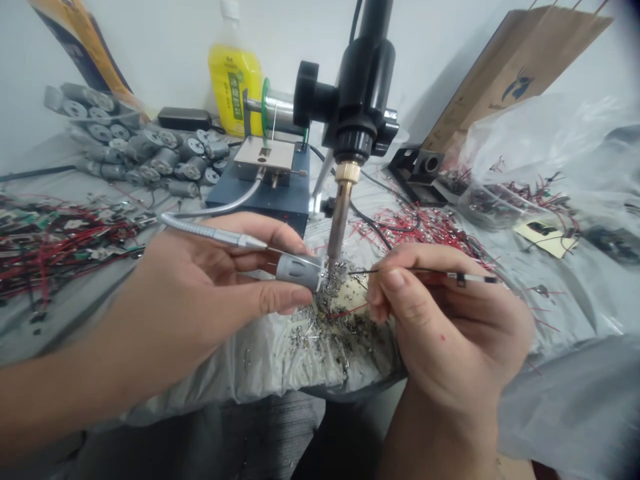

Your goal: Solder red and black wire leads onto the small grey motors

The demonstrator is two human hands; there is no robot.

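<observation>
My left hand is closed around a small grey cylindrical motor, its end turned toward the soldering iron. The iron hangs tip-down from a black clamp, close to the motor's end; whether they touch I cannot tell. A flexible metal solder feed tube passes over my left hand, its thin nozzle ending near the motor. Between thumb and fingers, my right hand pinches a thin black wire, its free end pointing left toward the tip. A small dark part with white bands lies across those fingers.
Many grey motors are heaped at the back left, beside a yellow bottle. A blue solder feeder with a solder spool stands behind the iron. Red wires and parts lie left; solder debris covers the front middle.
</observation>
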